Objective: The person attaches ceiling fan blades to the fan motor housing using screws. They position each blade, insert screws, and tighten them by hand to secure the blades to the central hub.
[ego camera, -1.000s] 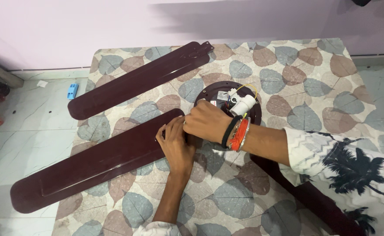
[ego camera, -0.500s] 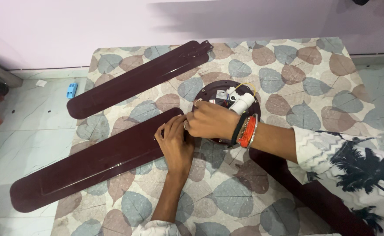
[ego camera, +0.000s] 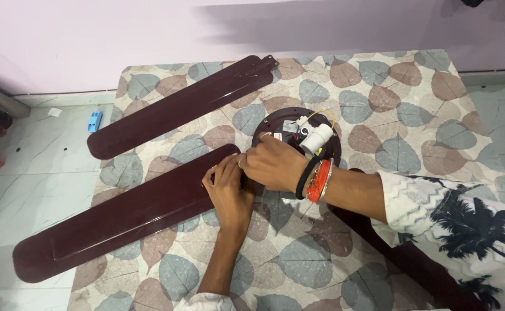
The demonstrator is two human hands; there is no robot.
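Leaf-print cloth [ego camera: 379, 115]: hands [ego camera: 229, 190] join blade [ego camera: 120, 219], hub [ego camera: 327, 155].

A long dark-maroon fan blade [ego camera: 120, 219] lies flat and slanted on the leaf-patterned cloth, its inner end meeting the round dark motor hub [ego camera: 296, 136], which carries a white capacitor

Hands [ego camera: 252, 175] hide blade-hub joint; third blade [ego camera: 402, 253] cut off btm-right.

The 1 head camera looked steeply down from close above at a leaf-patterned cloth [ego camera: 379, 103] spread beside a wall [ego camera: 120, 34].
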